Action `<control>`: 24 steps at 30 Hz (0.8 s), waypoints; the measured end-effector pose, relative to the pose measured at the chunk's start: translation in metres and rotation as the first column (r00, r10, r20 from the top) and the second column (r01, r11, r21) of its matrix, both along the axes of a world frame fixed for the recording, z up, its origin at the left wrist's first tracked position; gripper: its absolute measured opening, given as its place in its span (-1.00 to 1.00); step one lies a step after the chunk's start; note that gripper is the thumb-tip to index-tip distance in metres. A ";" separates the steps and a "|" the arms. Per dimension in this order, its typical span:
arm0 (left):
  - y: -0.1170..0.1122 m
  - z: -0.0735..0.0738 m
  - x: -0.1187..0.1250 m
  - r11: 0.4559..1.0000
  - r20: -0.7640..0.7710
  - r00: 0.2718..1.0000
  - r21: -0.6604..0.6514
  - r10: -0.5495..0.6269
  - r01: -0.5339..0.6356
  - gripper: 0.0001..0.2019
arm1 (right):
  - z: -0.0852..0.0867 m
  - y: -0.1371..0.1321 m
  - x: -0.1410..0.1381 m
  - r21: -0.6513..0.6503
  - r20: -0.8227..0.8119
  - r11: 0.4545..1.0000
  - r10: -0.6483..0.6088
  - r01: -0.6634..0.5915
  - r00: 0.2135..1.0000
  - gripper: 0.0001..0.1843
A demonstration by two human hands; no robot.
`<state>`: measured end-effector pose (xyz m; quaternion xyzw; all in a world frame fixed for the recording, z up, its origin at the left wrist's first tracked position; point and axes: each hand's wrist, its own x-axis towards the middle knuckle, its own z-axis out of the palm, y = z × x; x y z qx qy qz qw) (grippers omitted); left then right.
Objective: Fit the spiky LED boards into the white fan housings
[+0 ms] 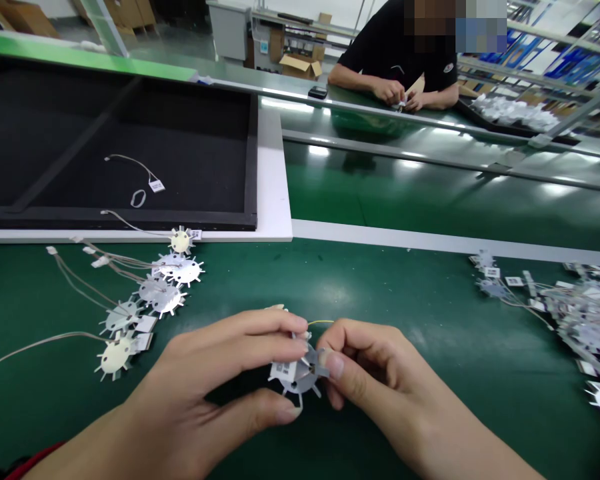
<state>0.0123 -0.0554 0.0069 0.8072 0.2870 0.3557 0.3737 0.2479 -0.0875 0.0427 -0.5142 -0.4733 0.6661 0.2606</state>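
A small round metal disc with spiky tabs [300, 380] and a white label is held low over the green mat, near the front edge. My left hand [220, 383] pinches it from the left between thumb and fingers. My right hand [367, 370] pinches its right side, thumb pressed on the disc. A thin yellowish wire [320, 323] loops out above the fingertips.
A row of similar discs with wires [155, 293] lies on the mat at the left. A heap of more discs [575, 313] sits at the right. A black framed panel [130, 140] with a small wire lies behind. Across the conveyor a person in black [405, 67] works with both hands.
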 end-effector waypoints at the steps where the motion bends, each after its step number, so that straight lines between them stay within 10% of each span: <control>1: 0.000 -0.001 -0.001 1.000 -0.008 1.000 0.009 -0.010 0.010 -0.69 | 0.001 0.000 0.000 -0.009 -0.006 1.000 0.003 -0.003 1.000 -0.35; 24: 0.003 0.006 0.000 0.994 0.103 0.995 -0.109 -0.007 0.018 -0.61 | 0.002 -0.003 -0.004 0.019 -0.175 0.999 -0.041 0.045 0.984 -0.51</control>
